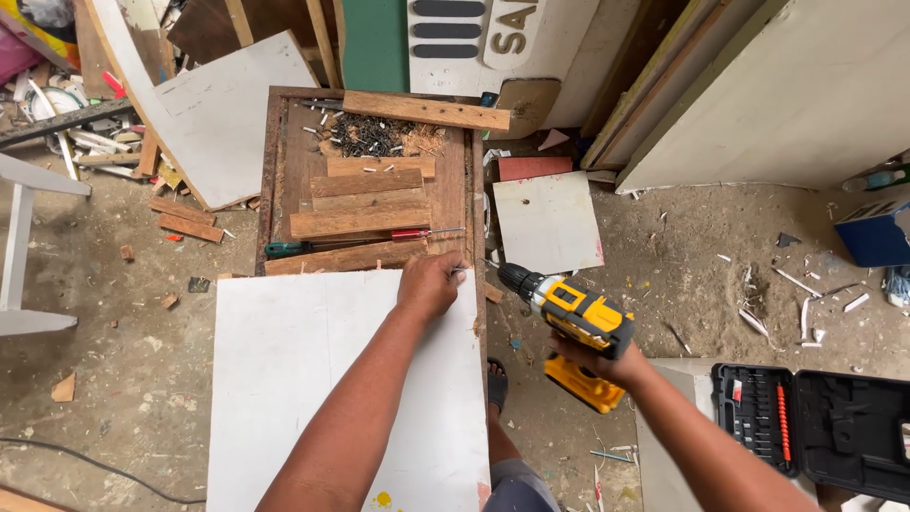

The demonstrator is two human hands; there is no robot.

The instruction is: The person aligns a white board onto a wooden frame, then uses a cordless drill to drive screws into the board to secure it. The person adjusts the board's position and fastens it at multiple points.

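My left hand rests on the far right corner of a white board lying on a wooden worktable; its fingers pinch something small at the board's edge, too small to make out. My right hand grips a yellow and black cordless drill held off the table's right side, its chuck pointing left toward my left hand and the board's corner.
Several wooden slats, a red-handled screwdriver, a green-handled tool and a pile of screws lie on the table beyond the board. A white panel lies on the floor, an open black tool case at right.
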